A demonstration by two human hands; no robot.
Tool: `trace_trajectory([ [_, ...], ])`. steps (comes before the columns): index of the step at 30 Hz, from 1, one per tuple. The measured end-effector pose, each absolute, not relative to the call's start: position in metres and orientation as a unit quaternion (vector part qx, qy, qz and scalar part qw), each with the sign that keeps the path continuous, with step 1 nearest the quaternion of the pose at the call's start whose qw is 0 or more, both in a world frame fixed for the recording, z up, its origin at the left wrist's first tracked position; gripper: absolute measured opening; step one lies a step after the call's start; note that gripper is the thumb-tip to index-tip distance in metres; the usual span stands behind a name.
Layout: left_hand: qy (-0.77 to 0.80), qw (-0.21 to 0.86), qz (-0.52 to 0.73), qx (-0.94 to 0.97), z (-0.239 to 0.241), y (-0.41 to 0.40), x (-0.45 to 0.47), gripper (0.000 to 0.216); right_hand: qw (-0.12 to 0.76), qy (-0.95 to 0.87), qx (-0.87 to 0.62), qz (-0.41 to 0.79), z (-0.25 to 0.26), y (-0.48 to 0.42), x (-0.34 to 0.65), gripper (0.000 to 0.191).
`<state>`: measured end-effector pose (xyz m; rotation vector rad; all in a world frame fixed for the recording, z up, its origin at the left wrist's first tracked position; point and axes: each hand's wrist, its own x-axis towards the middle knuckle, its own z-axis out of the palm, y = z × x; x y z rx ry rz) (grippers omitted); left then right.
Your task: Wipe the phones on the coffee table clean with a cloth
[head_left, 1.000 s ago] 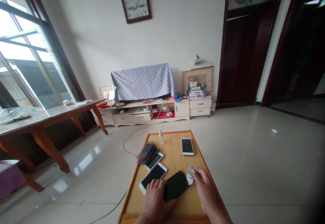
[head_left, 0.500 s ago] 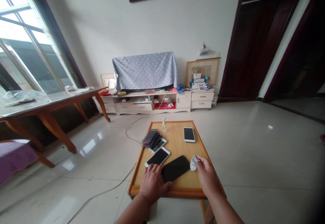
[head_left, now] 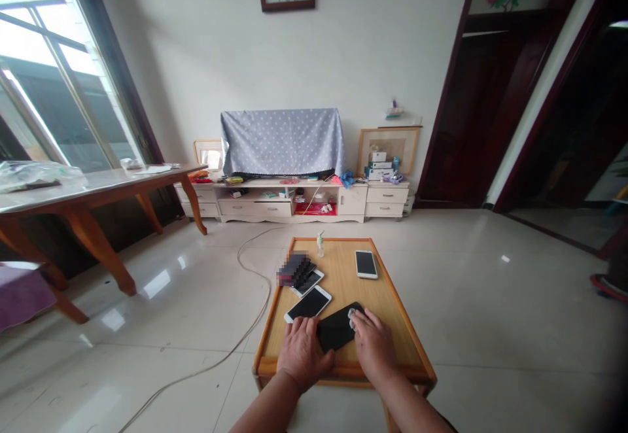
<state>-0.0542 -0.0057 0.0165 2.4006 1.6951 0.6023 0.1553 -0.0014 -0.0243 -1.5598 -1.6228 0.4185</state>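
A black smartphone (head_left: pixel 336 328) lies flat near the front of the small wooden table (head_left: pixel 343 250). My left hand (head_left: pixel 304 346) grips its left end, thumb along the near edge and fingers at the far side. With bunched fingers, my right hand (head_left: pixel 375 341) pinches a small light-grey cloth (head_left: pixel 352 317) against the right part of the screen. Just beyond the left hand is a white phone with a dark screen (head_left: pixel 309 305). Another white phone (head_left: pixel 308 284) sits behind it, partly under a pixelated dark stack (head_left: pixel 294 268).
A small clear pump bottle (head_left: pixel 320 244) stands at the table's far edge. One more white phone (head_left: pixel 366 264) lies at the far right. A cable (head_left: pixel 210 369) runs over the floor left of the table. Farther off is a low cabinet (head_left: pixel 255 208).
My right hand has moved left, bringing the cloth from beside the black smartphone onto its screen. The left hand stays on the phone. The camera view has tilted up slightly.
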Motion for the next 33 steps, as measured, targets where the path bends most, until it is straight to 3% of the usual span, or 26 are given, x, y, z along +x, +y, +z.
trace_trajectory([
  [7,0.559,0.073,0.207,0.799,0.014,-0.006,-0.062,0.049,0.171,-0.779,-0.585,0.145,-0.003,-0.044,0.114,0.056],
  [11,0.557,0.067,0.213,0.8,0.013,-0.006,-0.064,0.052,0.109,-0.723,-0.672,0.121,0.014,-0.025,0.138,0.065],
  [15,0.556,0.068,0.222,0.798,0.011,-0.005,-0.066,0.055,0.092,-0.691,-0.708,0.111,0.019,-0.022,0.14,0.067],
  [20,0.553,0.076,0.211,0.802,0.012,-0.003,-0.068,0.044,0.111,-0.779,-0.601,0.142,0.009,-0.044,0.11,0.061],
  [27,0.564,0.068,0.206,0.797,0.015,-0.005,-0.068,0.054,0.1,-0.686,-0.711,0.116,0.011,-0.018,0.125,0.064],
  [33,0.559,0.073,0.201,0.801,0.011,0.0,-0.067,0.044,0.112,-0.77,-0.609,0.158,0.01,-0.035,0.096,0.062],
])
